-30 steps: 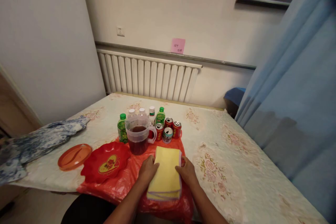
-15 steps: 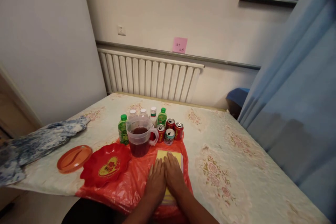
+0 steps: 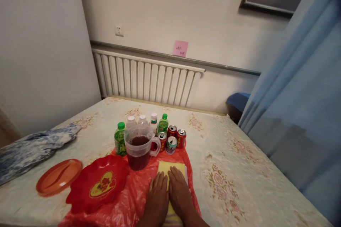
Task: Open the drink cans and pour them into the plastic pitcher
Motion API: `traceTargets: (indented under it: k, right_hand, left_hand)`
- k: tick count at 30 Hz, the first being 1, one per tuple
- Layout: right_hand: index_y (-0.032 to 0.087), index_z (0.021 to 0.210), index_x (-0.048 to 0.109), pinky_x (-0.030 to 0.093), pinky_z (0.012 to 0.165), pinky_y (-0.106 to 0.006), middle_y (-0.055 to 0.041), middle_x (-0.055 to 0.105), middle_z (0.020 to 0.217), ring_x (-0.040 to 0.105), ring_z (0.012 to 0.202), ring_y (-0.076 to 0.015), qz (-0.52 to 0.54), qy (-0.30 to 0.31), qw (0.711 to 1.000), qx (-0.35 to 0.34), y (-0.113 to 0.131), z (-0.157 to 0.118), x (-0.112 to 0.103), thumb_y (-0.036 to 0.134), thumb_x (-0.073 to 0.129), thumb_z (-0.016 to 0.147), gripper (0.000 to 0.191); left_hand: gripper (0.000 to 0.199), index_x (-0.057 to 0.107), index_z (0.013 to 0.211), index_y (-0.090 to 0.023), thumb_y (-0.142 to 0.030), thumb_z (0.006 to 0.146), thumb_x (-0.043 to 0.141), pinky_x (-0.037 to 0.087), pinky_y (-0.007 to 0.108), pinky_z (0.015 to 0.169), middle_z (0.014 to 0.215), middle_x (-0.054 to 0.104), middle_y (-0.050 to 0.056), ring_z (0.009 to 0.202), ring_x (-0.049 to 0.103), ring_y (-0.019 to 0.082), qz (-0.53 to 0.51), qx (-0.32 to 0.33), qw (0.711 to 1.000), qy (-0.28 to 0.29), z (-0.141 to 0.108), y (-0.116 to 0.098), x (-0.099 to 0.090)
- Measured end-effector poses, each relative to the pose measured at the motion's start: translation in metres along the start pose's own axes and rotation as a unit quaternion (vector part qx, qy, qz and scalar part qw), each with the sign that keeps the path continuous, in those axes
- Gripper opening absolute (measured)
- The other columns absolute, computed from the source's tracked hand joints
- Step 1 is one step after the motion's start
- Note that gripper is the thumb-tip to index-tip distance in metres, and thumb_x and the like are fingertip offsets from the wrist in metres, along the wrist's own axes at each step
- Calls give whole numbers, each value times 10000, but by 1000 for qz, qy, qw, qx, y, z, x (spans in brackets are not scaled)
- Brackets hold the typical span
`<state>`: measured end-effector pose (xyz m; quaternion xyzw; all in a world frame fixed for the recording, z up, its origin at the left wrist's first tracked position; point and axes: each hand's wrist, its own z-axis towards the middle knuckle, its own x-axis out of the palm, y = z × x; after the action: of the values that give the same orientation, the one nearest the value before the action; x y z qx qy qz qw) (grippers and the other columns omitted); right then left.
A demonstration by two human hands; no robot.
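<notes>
My left hand (image 3: 157, 195) and my right hand (image 3: 179, 189) lie flat, side by side, on a folded yellow cloth (image 3: 165, 166). Their fingers are stretched out and point away from me. Under the cloth spreads a red plastic bag (image 3: 137, 189). Just beyond my left hand stands a clear plastic pitcher (image 3: 139, 149) holding dark red liquid, its handle turned to the right. A red scalloped plate (image 3: 117, 172) with a yellow heart is to the left. Behind the cloth, a small teal can (image 3: 171, 146) stands among red cans (image 3: 181, 138).
Green-capped bottles (image 3: 120, 140) and white-capped bottles (image 3: 153, 122) stand behind and beside the pitcher. An orange lid (image 3: 60, 177) rests left of the plate, near a blue-and-white cloth (image 3: 39, 147). A floral tablecloth (image 3: 213, 142) covers the table; a blue curtain (image 3: 295, 106) hangs at right.
The view has tilted and shifted slightly, so the table things appear lower and a little to the left. Both hands stay flat on the yellow cloth.
</notes>
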<state>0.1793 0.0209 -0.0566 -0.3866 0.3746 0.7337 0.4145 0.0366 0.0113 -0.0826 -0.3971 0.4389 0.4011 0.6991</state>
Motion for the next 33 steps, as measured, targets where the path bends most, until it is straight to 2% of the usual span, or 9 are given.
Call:
traceTargets:
  k: [5, 8, 10, 15, 28, 33]
  right_hand:
    - [177, 1320, 588, 440, 1097, -487, -115, 556, 1409, 494, 1328, -264, 2, -28, 1000, -7, -2, -1, 3, 49, 478, 813, 534]
    - [184, 1317, 587, 461, 1079, -498, -109, 560, 1405, 508, 1316, -265, -14, -36, 999, -4, -2, -1, 5, 50, 478, 822, 525]
    - [188, 1323, 579, 483, 1060, -498, -106, 558, 1407, 518, 1307, -265, -27, -41, 999, -8, -2, -1, 6, 59, 478, 835, 515]
    - [203, 1309, 585, 517, 1031, -484, -91, 579, 1387, 549, 1278, -260, -52, -57, 997, -23, -2, 0, 4, 69, 490, 842, 496]
    - [213, 1258, 624, 529, 1019, -479, -89, 615, 1346, 587, 1235, -262, -44, -51, 998, -10, 4, 3, -1, 89, 511, 848, 444]
    - [223, 1262, 629, 518, 1035, -461, -88, 620, 1340, 593, 1227, -257, -25, -53, 998, 8, 6, 4, -2, 95, 521, 840, 453]
  left_hand:
    - [357, 632, 1205, -196, -146, 900, 455, 350, 455, 1088, 1310, 628, 92, 1261, 516, 246, -77, -1, 997, 19, 18, 5, -36]
    - [270, 675, 996, -205, -135, 913, 428, 416, 425, 969, 1070, 696, 61, 1057, 600, 232, -126, -4, 991, 44, 32, 8, -55]
    - [267, 666, 928, -204, -143, 930, 407, 427, 404, 910, 976, 689, 51, 978, 605, 226, -145, 3, 988, 49, 41, 10, -60]
    - [301, 656, 895, -201, -119, 944, 371, 418, 390, 882, 926, 684, 50, 926, 603, 219, -156, 11, 987, 46, 51, 17, -54]
    - [274, 658, 954, -197, -108, 919, 402, 473, 406, 916, 970, 691, 58, 943, 615, 219, -233, 55, 971, 25, 47, 37, -48]
    - [279, 657, 1014, -197, -128, 911, 408, 480, 402, 964, 1037, 696, 74, 1000, 620, 214, -279, 44, 959, -19, 44, 41, -40]
